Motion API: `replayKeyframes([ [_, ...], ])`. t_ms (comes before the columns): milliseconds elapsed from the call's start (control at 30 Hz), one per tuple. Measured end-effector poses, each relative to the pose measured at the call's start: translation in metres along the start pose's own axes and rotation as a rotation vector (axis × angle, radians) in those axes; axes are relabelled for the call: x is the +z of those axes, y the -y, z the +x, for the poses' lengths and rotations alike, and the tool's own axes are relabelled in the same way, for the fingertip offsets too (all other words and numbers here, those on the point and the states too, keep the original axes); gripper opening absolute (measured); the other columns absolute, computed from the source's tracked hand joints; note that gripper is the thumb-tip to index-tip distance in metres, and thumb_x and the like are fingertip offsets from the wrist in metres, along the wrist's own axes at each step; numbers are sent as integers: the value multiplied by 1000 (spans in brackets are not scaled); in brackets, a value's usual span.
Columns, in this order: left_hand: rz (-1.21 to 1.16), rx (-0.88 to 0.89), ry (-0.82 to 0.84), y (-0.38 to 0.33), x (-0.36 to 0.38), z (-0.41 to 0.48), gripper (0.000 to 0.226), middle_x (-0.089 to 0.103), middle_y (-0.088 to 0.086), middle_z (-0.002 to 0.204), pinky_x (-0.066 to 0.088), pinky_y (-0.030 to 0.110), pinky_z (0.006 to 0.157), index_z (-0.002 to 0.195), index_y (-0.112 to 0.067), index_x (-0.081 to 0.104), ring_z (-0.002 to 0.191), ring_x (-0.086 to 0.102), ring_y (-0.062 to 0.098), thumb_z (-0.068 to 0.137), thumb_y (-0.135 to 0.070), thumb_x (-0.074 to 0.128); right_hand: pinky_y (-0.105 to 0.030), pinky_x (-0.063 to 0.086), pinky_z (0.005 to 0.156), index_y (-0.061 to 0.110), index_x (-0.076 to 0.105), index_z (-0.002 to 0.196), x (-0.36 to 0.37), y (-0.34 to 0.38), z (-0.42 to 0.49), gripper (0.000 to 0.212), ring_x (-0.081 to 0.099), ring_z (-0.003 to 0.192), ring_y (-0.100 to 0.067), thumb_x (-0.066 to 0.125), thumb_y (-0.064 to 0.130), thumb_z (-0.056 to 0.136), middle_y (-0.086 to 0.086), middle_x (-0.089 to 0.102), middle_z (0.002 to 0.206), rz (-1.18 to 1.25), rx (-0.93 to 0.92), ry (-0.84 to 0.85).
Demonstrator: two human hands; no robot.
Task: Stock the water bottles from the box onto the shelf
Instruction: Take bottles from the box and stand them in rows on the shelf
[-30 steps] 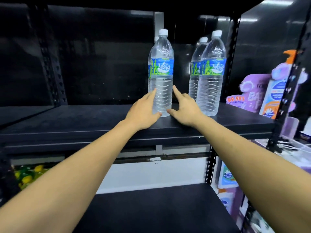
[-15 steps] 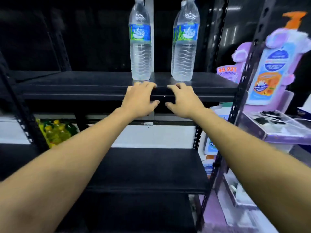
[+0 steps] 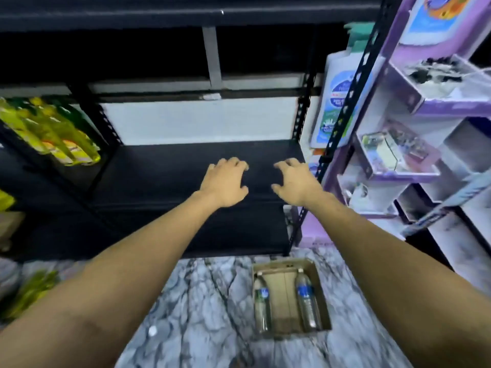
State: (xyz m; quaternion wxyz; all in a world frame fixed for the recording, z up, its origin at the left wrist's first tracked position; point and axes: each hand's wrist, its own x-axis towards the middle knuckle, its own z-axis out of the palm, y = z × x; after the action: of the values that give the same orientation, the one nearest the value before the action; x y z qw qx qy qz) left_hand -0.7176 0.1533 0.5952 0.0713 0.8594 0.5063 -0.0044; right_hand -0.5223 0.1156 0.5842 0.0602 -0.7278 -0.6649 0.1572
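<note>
In the box (image 3: pixel 285 296) on the floor (image 3: pixel 207 301), just right of centre, two bottles (image 3: pixel 305 298) lie along opposite walls, so at least these remain to stock. Above, the left hand (image 3: pixel 224 181) and right hand (image 3: pixel 295 181) hold nothing, fingers spread and loosely curled. Beyond them the black shelf (image 3: pixel 164 171) offers open room, bounded on the right by an upright (image 3: pixel 302 120) and a purple rack (image 3: pixel 403 171).

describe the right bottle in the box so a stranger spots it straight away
On the marbled floor by the black shelf sits an open cardboard box. Two bottles lie inside, caps toward the shelf. The right bottle lies by the wall nearer the purple rack, its label a brighter blue than that of the left bottle.
</note>
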Motion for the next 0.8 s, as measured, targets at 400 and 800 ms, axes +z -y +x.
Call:
replayKeyframes([
  [400, -114, -52, 502, -30, 244, -5, 57, 48, 7, 144, 46, 46, 101, 145, -17, 44, 129, 48, 34, 95, -38, 61, -48, 48, 104, 21, 52, 136, 207, -140, -31, 69, 49, 131, -40, 41, 54, 77, -10, 53, 136, 17, 287, 434],
  [800, -240, -263, 604, -66, 560, -12, 56, 53, 14, 142, 48, 42, 100, 140, -11, 49, 124, 54, 33, 92, -34, 66, -41, 49, 105, 12, 48, 143, 479, -296, -8, 57, 54, 125, -38, 62, 36, 93, -19, 52, 139, 36, 360, 644],
])
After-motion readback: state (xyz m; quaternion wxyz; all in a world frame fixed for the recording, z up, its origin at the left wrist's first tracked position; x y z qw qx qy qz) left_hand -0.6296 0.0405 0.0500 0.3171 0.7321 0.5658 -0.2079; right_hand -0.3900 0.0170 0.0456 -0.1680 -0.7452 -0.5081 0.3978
